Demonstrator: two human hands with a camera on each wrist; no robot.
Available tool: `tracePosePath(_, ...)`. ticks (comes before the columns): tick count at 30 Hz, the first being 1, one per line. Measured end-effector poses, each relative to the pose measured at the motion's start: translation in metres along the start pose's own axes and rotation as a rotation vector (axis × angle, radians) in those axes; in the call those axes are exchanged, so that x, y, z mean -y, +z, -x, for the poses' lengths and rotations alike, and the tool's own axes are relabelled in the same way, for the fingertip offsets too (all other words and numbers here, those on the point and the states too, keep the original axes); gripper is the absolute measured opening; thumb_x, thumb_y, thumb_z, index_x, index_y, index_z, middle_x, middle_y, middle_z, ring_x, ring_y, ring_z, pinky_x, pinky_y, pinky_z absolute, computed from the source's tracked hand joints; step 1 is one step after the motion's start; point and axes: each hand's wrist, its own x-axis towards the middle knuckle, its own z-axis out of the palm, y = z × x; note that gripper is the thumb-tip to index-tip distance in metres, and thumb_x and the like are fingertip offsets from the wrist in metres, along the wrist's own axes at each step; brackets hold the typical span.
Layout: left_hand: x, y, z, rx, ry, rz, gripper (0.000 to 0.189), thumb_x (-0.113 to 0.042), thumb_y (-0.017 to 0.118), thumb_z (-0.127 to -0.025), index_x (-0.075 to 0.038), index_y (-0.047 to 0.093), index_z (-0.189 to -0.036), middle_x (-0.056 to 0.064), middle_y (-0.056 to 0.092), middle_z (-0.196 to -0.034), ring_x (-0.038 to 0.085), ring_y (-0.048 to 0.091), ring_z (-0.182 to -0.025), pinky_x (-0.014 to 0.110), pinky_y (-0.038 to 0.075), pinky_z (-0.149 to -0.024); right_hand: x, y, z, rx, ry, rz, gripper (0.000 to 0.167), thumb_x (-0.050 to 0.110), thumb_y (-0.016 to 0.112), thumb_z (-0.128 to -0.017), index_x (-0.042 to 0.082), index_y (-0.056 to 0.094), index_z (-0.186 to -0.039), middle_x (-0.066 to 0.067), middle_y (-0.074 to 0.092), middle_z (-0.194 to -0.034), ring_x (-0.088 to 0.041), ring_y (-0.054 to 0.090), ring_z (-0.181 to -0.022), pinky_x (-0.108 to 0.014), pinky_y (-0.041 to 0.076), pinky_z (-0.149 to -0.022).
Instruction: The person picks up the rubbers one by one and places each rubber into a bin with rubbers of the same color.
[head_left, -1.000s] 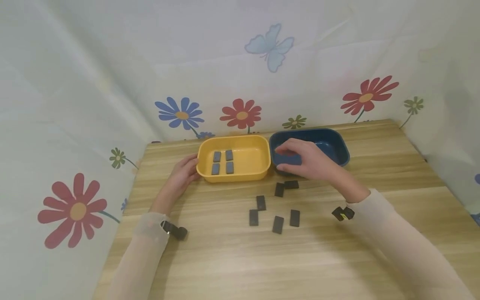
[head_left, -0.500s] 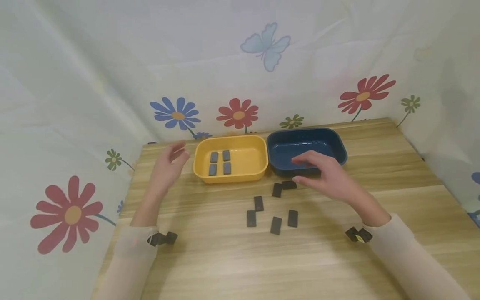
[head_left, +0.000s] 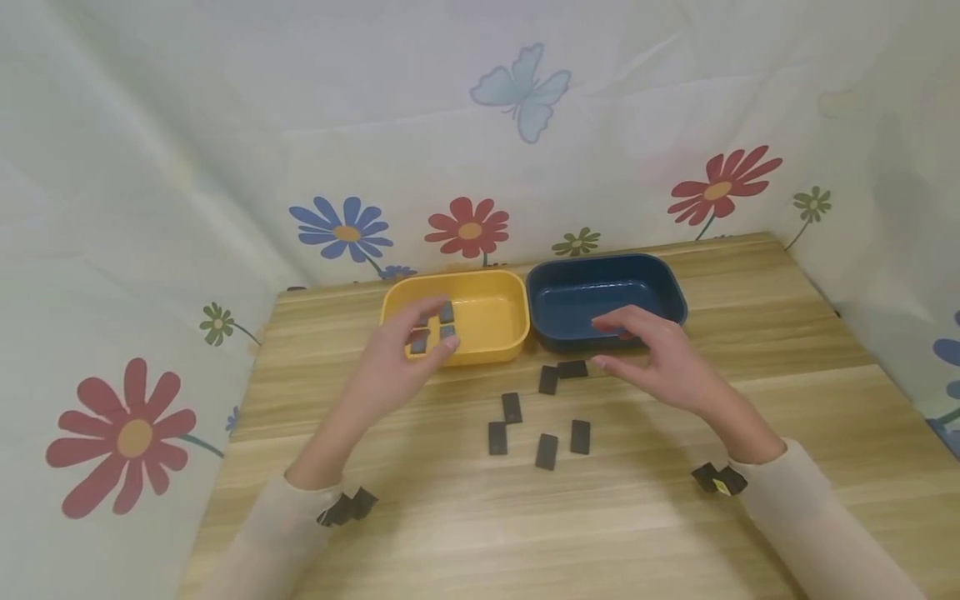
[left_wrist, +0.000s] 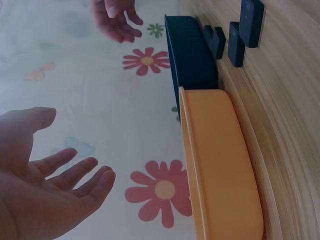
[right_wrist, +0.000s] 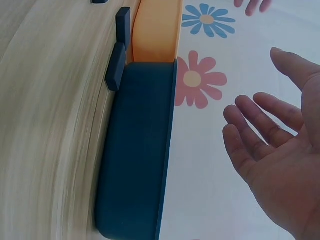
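My left hand (head_left: 390, 362) hovers over the left end of a yellow plastic tray (head_left: 491, 321), thumb and fingers apart with nothing between them. Inside that tray lie several dark domino-like tiles (head_left: 447, 312), partly covered by the fingers. In the left wrist view the left palm (left_wrist: 50, 200) is bare, its fingers loosely spread above the tray wall. My right hand (head_left: 660, 358) hangs over the front edge of a dark blue tray (head_left: 551, 304), with a gap between thumb and fingers. The right wrist view shows this hand (right_wrist: 280, 155) holding nothing.
Several loose black tiles lie on the wooden table in front of the trays, among them a crosswise tile (head_left: 572, 368) by the blue tray and a nearer tile (head_left: 547, 451). The trays stand side by side against a flower-printed cloth (head_left: 420, 150).
My left hand has let go of the yellow tray's left side, lifted, and moved right over its tiles. My right hand has drawn back from over the blue tray toward its front edge.
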Motion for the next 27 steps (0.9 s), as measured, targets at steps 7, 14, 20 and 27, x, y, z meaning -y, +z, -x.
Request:
tracePosePath(7, -0.011, 0.017, 0.002, 0.077, 0.018, -0.06, 0.064, -0.043, 0.075, -0.1, -0.02, 0.053, -0.155, 0.001, 0.057, -0.153, 0.026, 0.055, -0.138, 0.047, 0.053, -0.11, -0.007, -0.01, 0.002, -0.041, -0.006, -0.003, 0.049, 0.006, 0.088, -0.085, 0.008, 0.07, -0.131, -0.005, 0.071, -0.127, -0.025, 0.066, -0.116, -0.023, 0.053, -0.096)
tracePosePath(14, -0.012, 0.038, 0.01, 0.159, 0.058, -0.075, 0.059, -0.036, 0.082, -0.095, -0.023, 0.06, -0.148, -0.007, 0.061, -0.147, 0.016, 0.057, -0.134, 0.041, 0.054, -0.109, -0.02, -0.03, 0.008, -0.057, 0.09, 0.023, 0.044, 0.007, 0.083, -0.092, 0.001, 0.068, -0.133, -0.012, 0.07, -0.128, -0.031, 0.065, -0.113, -0.02, 0.05, -0.096)
tracePosePath(20, -0.008, 0.057, 0.021, 0.265, 0.034, -0.163, 0.063, -0.044, 0.082, -0.094, -0.023, 0.059, -0.149, -0.009, 0.061, -0.146, 0.014, 0.059, -0.13, 0.04, 0.054, -0.106, -0.032, -0.048, 0.012, -0.085, 0.188, 0.044, 0.047, 0.008, 0.082, -0.093, -0.002, 0.065, -0.135, -0.019, 0.068, -0.131, -0.034, 0.062, -0.119, -0.016, 0.045, -0.097)
tracePosePath(27, 0.0, 0.072, 0.032, 0.341, 0.08, -0.297, 0.064, -0.033, 0.084, -0.093, -0.02, 0.059, -0.15, -0.002, 0.057, -0.153, 0.019, 0.053, -0.141, 0.043, 0.044, -0.117, -0.05, -0.068, 0.016, -0.12, 0.288, 0.041, 0.051, 0.013, 0.082, -0.094, -0.001, 0.063, -0.14, -0.023, 0.066, -0.133, -0.038, 0.059, -0.122, -0.01, 0.042, -0.094)
